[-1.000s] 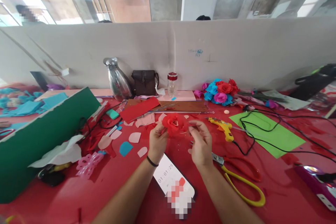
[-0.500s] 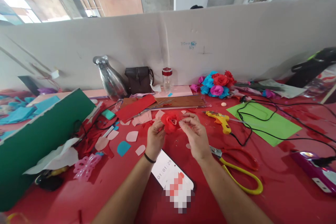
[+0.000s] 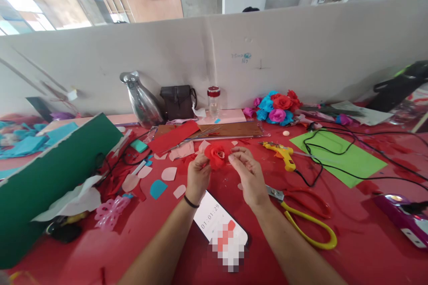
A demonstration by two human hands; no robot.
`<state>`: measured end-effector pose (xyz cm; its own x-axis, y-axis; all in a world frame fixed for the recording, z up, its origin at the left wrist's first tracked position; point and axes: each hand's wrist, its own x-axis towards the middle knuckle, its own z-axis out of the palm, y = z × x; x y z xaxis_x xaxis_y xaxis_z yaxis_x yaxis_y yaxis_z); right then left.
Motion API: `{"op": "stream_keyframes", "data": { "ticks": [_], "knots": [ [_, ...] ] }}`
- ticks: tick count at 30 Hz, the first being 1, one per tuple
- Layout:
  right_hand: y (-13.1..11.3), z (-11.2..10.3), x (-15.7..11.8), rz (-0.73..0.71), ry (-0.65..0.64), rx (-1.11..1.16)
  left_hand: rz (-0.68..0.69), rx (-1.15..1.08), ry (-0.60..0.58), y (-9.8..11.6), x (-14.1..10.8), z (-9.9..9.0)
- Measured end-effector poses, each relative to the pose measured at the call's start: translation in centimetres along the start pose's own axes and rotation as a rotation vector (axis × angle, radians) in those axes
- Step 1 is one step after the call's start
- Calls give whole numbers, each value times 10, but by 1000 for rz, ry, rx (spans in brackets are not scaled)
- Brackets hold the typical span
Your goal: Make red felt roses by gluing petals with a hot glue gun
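Note:
A red paper flower [image 3: 217, 155] with a paler centre is held up over the red table. My left hand [image 3: 199, 173] pinches its left side between thumb and fingers. On the flower's right, my right hand [image 3: 246, 170] has its fingertips bent together close to the petals; what they hold, if anything, is too small to tell. Under my wrists lies a phone [image 3: 210, 218] with a timer on its screen. Scissors with red and yellow handles [image 3: 309, 218] rest beside my right forearm.
A yellow glue gun [image 3: 284, 156] and black cables lie on the right, by a green sheet [image 3: 351, 173]. Paper pieces [image 3: 158, 189] and a green board [image 3: 60, 178] are on the left. Behind stand a steel jug [image 3: 143, 102], a jar [image 3: 214, 100] and paper flowers [image 3: 277, 107].
The flower has shifted slightly left and tilted a little, leaving a wider gap to my right fingertips. Both hands stay almost where they were.

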<state>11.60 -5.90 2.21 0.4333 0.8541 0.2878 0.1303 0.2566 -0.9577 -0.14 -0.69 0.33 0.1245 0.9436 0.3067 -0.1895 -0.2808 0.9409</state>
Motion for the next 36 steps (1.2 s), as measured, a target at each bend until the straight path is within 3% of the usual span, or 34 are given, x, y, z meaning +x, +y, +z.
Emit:
{"op": "stream_keyframes", "data": {
  "ticks": [13,26,28,33,36],
  "knots": [
    [9,4,1,-34,27,8,156,222,99,-9,0,-8],
    [6,5,-1,14,34,-4,123,264,88,-9,1,-5],
    [4,4,-3,-60,80,-74,103,281,106,-9,0,-5],
    [1,4,-10,-478,200,-391,95,307,126,-7,-2,-6],
    [3,4,-12,-624,216,-513,109,338,110,-7,-2,-6]
  ]
}}
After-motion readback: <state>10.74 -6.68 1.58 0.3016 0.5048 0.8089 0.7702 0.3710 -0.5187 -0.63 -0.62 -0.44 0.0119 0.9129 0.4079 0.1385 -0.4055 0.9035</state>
